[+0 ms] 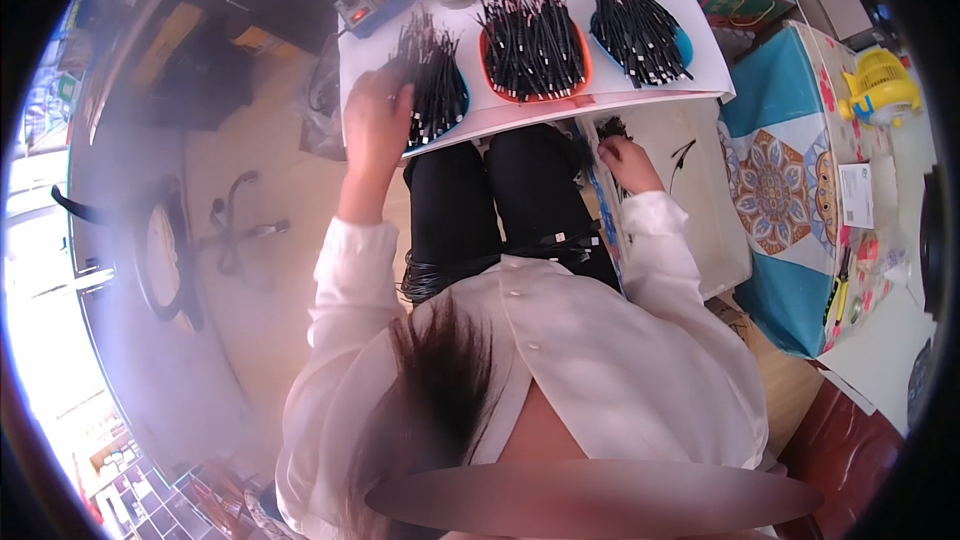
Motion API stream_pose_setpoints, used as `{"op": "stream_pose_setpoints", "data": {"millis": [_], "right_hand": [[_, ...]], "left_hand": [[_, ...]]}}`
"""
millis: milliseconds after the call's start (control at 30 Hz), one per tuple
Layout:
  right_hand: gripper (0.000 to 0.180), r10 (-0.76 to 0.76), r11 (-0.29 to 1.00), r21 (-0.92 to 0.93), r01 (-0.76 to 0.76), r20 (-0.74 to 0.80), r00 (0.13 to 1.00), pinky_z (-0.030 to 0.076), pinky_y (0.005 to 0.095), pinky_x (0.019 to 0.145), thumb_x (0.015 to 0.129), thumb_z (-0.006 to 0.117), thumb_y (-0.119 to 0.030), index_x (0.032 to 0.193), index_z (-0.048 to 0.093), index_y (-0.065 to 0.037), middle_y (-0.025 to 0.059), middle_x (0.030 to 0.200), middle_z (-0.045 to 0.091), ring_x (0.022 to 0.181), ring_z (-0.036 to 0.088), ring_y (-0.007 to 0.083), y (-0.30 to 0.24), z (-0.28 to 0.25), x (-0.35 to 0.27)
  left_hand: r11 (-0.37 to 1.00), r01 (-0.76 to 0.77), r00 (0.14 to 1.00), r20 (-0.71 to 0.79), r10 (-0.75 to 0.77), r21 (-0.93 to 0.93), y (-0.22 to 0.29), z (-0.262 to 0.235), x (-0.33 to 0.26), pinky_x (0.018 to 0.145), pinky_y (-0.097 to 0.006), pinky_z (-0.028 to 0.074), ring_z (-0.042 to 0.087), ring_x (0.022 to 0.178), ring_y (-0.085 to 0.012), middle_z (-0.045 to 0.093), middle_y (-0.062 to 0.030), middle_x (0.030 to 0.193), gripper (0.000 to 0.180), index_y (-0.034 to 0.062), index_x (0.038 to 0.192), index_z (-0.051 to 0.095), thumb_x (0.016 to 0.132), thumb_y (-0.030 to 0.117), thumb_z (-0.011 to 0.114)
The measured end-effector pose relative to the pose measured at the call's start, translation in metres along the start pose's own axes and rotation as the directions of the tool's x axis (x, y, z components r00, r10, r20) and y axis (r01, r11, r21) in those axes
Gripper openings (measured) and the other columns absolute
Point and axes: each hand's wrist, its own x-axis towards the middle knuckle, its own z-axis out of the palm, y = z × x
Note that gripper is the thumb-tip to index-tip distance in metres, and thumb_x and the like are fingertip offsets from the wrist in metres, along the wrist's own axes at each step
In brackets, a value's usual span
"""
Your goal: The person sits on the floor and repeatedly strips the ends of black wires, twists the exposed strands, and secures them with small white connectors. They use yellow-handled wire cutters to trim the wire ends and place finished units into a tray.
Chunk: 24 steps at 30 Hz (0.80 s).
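The left hand (378, 120) is curving beside the left black cables (432, 105). The right hand (627, 164) is curling over a nearer bin (700, 225); I cannot tell either's grip.

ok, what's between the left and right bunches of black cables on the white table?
A third bunch of black cables, in an orange tray, lies between left bunch and right bunch; head view shows it.

tabletop cable piles (535, 40): 3 | coloured trays (584, 58): 3 | fan (880, 88): 1
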Motion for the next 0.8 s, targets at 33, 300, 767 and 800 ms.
{"op": "stream_pose_setpoints", "data": {"millis": [33,300,767,800], "right_hand": [[0.028,0.053,0.996,0.061,-0.058,0.085,0.995,0.051,0.0396,0.071,0.092,0.059,-0.027,0.097,0.063,0.0,0.0171,0.084,0.068,0.077,0.065,0.0331,-0.029,-0.014,-0.005],[0.018,-0.145,0.943,0.311,0.121,0.053,0.988,0.047,0.0291,0.059,0.091,0.063,-0.017,0.089,0.059,0.0,0.0093,0.072,0.063,0.064,0.061,0.0174,-0.185,-0.088,-0.01],[0.032,-0.07,0.876,-0.479,-0.057,-0.244,0.967,0.053,0.0438,0.069,0.083,0.067,-0.037,0.081,0.067,-0.005,0.0151,0.079,0.068,0.081,0.067,0.0337,-0.228,-0.015,0.127],[0.033,-0.052,0.882,-0.466,-0.075,-0.255,0.965,0.053,0.0435,0.069,0.083,0.068,-0.037,0.079,0.067,-0.004,0.0152,0.078,0.068,0.081,0.067,0.0333,-0.228,-0.014,0.13]], "left_hand": [[1.0,-0.002,1.0,0.02,0.001,0.026,-0.003,0.009,0.01,0.073,-0.045,0.046,0.057,0.084,-0.0385,0.059,-0.0178,0.084,0.014,0.0007,0.092,0.062,0.08,0.008,0.065],[0.998,-0.025,0.986,-0.163,0.015,-0.058,-0.016,0.028,0.016,0.063,-0.034,0.048,0.061,0.066,-0.0265,0.063,-0.0137,0.076,0.011,0.0,0.085,0.067,0.082,0.01,0.07],[0.515,-0.142,0.861,-0.363,-0.357,-0.845,0.032,-0.04,-0.005,0.061,-0.023,0.047,0.058,0.064,-0.0113,0.066,-0.0092,0.08,0.009,-0.0043,0.099,0.059,0.095,0.003,0.055],[0.467,-0.119,0.889,-0.304,-0.343,-0.876,0.038,-0.043,-0.013,0.059,-0.022,0.045,0.056,0.061,-0.0105,0.065,-0.0095,0.08,0.009,-0.0038,0.099,0.057,0.096,0.004,0.053]]}}
